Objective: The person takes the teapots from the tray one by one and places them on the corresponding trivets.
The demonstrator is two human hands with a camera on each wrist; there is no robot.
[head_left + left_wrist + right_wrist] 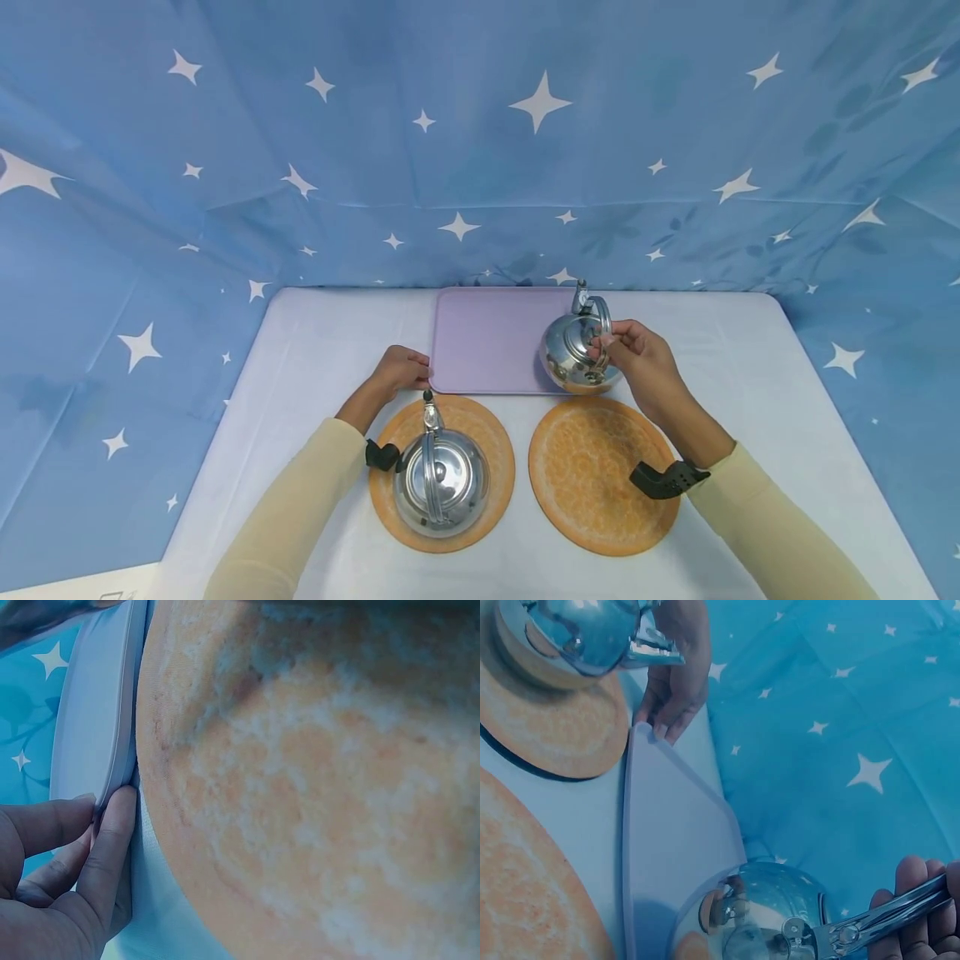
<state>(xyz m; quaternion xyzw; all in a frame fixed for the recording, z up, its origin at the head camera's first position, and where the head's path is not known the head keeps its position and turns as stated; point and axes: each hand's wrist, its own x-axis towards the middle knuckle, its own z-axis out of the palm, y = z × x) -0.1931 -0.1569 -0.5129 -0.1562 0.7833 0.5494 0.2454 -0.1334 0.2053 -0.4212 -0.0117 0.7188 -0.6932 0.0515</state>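
My right hand (pixel 639 365) grips the arched handle of a shiny steel kettle (pixel 561 352) over the right end of a lilac tray (pixel 483 337). Whether that kettle's base touches the tray I cannot tell. With thumb and fingers, my left hand (pixel 71 874) pinches the tray's near left corner. Close to the left wrist, a second steel kettle (pixel 467 479) sits on the left orange round placemat (pixel 501 450), its handle upright. In the right wrist view, the held kettle (pixel 780 892) hides part of the tray (pixel 679 817).
A bare orange round placemat (pixel 600 483) lies below the right hand, in front of the tray. White cloth covers the table (pixel 322 333). A blue star-patterned curtain (pixel 480 150) rises behind the table and along its sides.
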